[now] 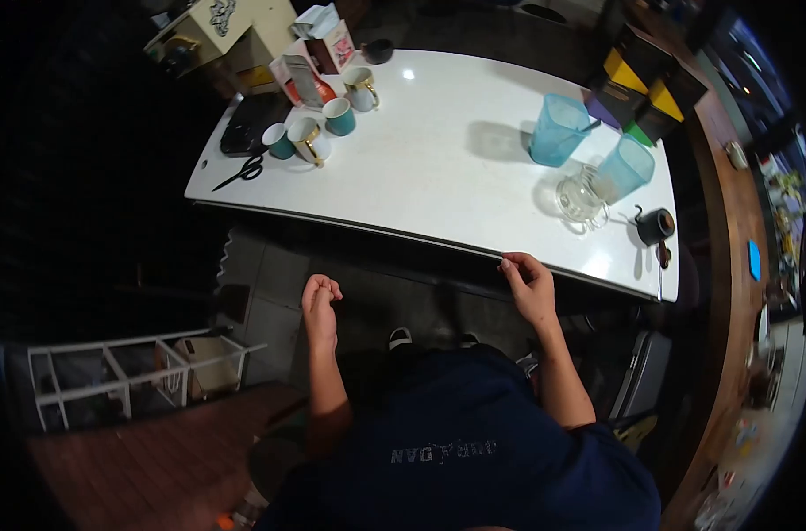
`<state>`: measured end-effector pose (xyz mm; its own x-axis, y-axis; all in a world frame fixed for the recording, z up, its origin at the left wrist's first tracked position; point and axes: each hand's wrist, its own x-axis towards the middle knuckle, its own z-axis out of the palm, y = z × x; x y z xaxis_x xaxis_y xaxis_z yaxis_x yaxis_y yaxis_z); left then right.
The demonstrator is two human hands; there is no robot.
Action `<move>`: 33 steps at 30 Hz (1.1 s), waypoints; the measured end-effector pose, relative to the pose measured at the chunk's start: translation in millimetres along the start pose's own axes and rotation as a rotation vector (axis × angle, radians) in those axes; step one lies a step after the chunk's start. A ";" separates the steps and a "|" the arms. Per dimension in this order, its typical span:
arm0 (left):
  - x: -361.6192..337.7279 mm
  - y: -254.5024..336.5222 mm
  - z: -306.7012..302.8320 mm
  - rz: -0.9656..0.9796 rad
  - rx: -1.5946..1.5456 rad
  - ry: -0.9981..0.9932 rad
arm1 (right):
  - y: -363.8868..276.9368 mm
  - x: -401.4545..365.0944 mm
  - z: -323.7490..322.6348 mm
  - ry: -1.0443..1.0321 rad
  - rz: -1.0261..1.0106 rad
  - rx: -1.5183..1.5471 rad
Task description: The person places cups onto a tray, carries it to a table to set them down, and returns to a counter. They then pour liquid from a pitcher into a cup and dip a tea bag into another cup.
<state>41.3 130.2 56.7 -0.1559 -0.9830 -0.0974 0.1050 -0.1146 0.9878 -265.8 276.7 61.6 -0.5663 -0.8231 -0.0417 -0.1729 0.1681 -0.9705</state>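
Note:
My left hand (pixel 320 303) hangs in front of the table's near edge, its fingers curled in and nothing showing in them. At the front edge of the white table (pixel 420 164), my right hand (pixel 534 288) has its thumb and fingertips drawn together, with nothing visible between them. The nearest items beyond it are a clear glass jug (pixel 580 196), two translucent blue pitchers (pixel 558 133) and a small black pitcher (pixel 655 227). Black scissors (pixel 242 172) lie toward the table's left end. Beside them stand white mugs with gold handles (pixel 309 140) and teal cups (pixel 339 117).
Packaged bags (pixel 303 82), a dark bowl (pixel 378 51) and a black tray-like item (pixel 250 124) sit at the back left. Dark boxes with coloured panels (pixel 622 99) stand at the back right. A wooden counter (pixel 735 265) runs along the right; a white metal frame (pixel 111 372) stands lower left.

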 end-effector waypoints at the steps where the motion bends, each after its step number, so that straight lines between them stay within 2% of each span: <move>1: 8.2 2.9 -3.0 0.023 -0.005 -0.052 | 0.0 -2.4 5.7 0.074 -0.054 -0.029; 6: 45.4 11.8 -27.0 0.036 -0.032 -0.258 | -13.5 -16.1 45.8 0.144 0.022 0.051; 14: 83.4 9.0 -49.0 -0.027 0.286 -0.365 | -34.2 -41.4 103.5 0.176 0.092 -0.002; 18: 99.5 6.4 -37.8 -0.020 0.241 -0.439 | -24.5 -63.1 99.6 0.320 0.100 -0.043; 23: 111.3 8.2 -9.7 0.082 0.292 -0.589 | -26.0 -87.2 82.0 0.491 0.133 -0.091; 30: 113.4 -3.8 31.7 0.093 0.292 -0.662 | -21.5 -96.8 55.2 0.601 0.162 -0.066; 33: 109.6 -7.0 53.1 0.010 0.352 -0.657 | -12.5 -94.3 39.6 0.629 0.178 -0.038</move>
<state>-28.7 30.9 45.4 -0.7232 -0.6827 -0.1048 -0.1938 0.0549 0.9795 -178.3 330.8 68.2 -0.9502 -0.3085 -0.0431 -0.0547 0.3013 -0.9520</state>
